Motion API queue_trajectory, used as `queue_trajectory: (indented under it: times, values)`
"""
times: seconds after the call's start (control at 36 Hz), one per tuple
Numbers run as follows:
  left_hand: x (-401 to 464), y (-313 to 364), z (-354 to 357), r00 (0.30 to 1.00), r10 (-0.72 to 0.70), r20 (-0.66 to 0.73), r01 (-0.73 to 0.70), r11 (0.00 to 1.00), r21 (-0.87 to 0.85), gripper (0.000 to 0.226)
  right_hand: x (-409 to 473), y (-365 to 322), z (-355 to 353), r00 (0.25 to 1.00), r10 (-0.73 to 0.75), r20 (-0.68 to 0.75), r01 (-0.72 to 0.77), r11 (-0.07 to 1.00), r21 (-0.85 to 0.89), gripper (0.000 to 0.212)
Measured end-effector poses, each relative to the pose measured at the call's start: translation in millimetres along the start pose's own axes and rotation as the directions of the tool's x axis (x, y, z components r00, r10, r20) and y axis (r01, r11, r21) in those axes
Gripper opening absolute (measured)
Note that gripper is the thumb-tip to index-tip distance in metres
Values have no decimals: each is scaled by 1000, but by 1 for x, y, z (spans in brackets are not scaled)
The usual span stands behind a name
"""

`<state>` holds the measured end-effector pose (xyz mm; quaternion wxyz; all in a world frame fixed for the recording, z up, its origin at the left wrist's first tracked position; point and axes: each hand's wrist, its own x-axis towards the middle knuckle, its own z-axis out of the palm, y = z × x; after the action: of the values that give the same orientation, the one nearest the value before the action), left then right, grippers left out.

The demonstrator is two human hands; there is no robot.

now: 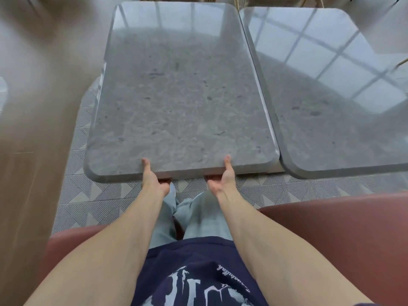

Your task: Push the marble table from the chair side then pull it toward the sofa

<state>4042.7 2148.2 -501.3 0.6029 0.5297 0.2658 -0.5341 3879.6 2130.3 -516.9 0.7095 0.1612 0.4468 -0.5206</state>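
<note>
The marble table point(181, 96) is gripped at its near edge, left hand point(154, 181) and right hand point(220, 180) each clamped thumb over, fingers under. An even, level pull toward the sofa point(342, 235) seems best. A second table point(331, 96) lies just beside; little carpet point(99, 195) remains.
</note>
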Motion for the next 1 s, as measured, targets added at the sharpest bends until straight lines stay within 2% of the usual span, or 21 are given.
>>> queue_trajectory:
  times: [0.11,0.22,0.42,0.61,0.89,1.0]
  values:
    - [0,2,-1,1000,-6,23,6,1000,8,60,0,0,-1,1000,4,-3,-4,1000,-2,49]
    - [0,4,-4,999,-12,34,11,1000,24,69,1,0,-4,1000,9,-9,-9,1000,7,53]
    - [-1,3,-3,998,-4,58,1,998,61,67,0,-1,-6,1000,11,-17,-11,1000,4,48]
    - [-1,1,-5,998,-8,57,4,998,58,67,-2,-1,-8,1000,7,-29,-7,1000,-6,58]
    - [-3,-1,-12,995,-28,95,21,997,68,65,-8,-1,-13,1000,13,-14,-13,1000,9,51]
    - [-3,-2,-14,994,-22,112,14,997,71,65,-11,-1,-14,1000,21,-15,-21,1000,16,57]
